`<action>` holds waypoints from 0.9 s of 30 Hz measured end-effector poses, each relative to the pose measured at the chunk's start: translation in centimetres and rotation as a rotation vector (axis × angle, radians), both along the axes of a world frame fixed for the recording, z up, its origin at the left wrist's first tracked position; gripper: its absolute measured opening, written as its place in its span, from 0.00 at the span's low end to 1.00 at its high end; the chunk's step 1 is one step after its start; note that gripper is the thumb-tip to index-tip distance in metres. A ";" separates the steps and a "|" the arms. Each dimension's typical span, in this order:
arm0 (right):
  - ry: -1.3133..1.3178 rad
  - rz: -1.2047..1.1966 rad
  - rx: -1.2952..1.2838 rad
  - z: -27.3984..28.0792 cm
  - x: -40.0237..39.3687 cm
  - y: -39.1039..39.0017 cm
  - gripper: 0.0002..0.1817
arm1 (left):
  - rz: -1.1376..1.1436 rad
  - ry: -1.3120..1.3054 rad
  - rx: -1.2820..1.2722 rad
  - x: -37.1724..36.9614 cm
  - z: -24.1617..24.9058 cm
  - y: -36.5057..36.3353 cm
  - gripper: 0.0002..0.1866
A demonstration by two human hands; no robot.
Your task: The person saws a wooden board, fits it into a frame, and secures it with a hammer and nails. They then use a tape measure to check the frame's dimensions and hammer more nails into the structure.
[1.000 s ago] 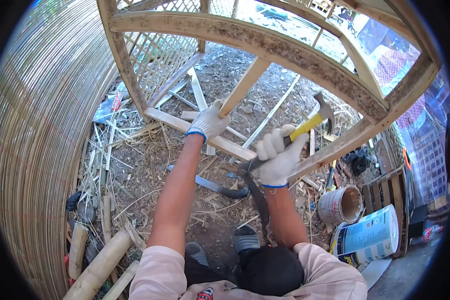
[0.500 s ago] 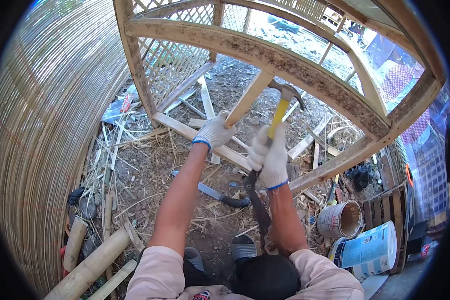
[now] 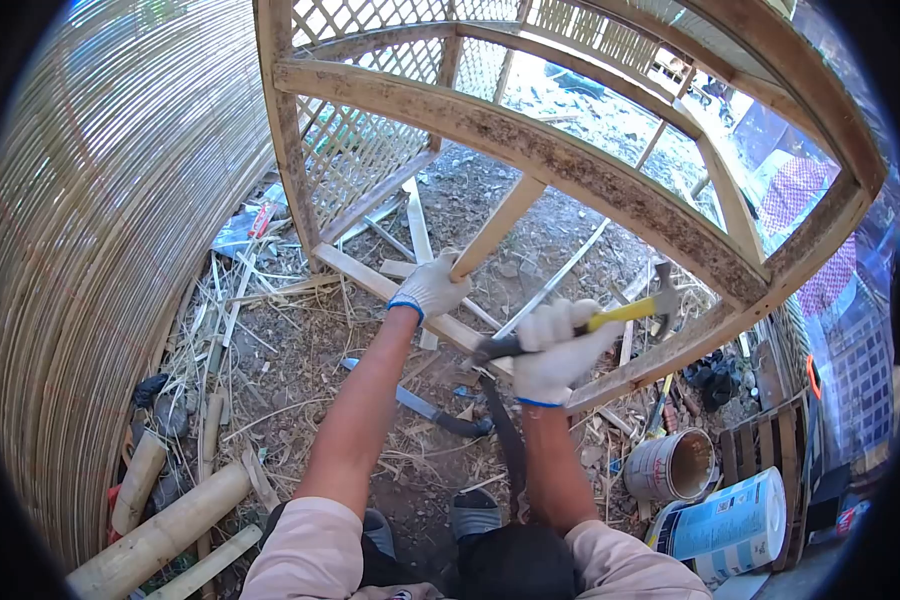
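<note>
My left hand (image 3: 433, 285), in a white glove with a blue cuff, is closed round the lower end of a short wooden piece (image 3: 500, 225). That piece leans up to the curved rail (image 3: 550, 150) of a wooden frame. In my gloved right hand (image 3: 560, 350) is a claw hammer (image 3: 625, 312) with a yellow and black handle. The hammer lies nearly level, its head to the right, apart from the short piece. Beneath both hands runs the frame's lower rail (image 3: 450, 325).
A bamboo-slat wall (image 3: 120, 250) rises at the left, with bamboo poles (image 3: 170, 530) below it. On the littered ground lies a long blade with a dark handle (image 3: 415, 402). A paint can (image 3: 660, 468) and a blue-white bucket (image 3: 730, 525) stand or lie at lower right.
The hammer has swung down and right, from upright near the short piece's top to nearly level. My right hand has turned with it. My left hand keeps its hold; the view has shifted slightly.
</note>
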State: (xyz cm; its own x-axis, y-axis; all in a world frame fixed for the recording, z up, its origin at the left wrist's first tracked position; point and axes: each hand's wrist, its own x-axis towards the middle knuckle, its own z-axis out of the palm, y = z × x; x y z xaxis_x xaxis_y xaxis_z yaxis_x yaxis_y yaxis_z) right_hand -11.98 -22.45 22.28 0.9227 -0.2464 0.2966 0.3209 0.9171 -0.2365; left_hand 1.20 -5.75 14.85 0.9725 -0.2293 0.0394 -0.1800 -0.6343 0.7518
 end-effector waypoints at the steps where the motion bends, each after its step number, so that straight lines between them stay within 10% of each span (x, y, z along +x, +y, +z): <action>1: 0.224 -0.004 -0.134 0.5 0.0 2.0 0.35 | 0.008 0.007 0.005 -0.1 0.2 0.0 0.31; 3: 0.401 0.427 -0.539 1.0 0.2 1.6 0.35 | 0.019 0.018 0.016 -0.3 0.5 0.1 0.31; 5: 0.483 0.211 -0.698 2.5 -0.9 0.0 0.35 | -0.011 -0.034 0.010 0.5 -0.8 0.1 0.31; 10: 0.065 0.005 -0.038 1.2 -0.1 1.7 0.33 | 0.004 -0.012 -0.021 -0.8 0.8 -0.1 0.29; 13: 0.621 0.256 -0.686 3.2 0.6 1.0 0.33 | 0.009 -0.024 -0.016 -0.6 0.8 0.0 0.28; 18: 0.217 0.087 -0.063 0.8 0.8 -1.0 0.32 | 0.012 -0.014 -0.005 0.0 -0.1 0.0 0.30; 22: 0.430 0.409 -0.695 2.0 0.7 -1.0 0.31 | 0.003 0.027 -0.020 -0.4 0.5 0.3 0.29; 27: 0.223 0.246 -0.235 2.7 1.1 -2.7 0.32 | -0.003 -0.008 -0.010 0.5 -0.4 0.0 0.32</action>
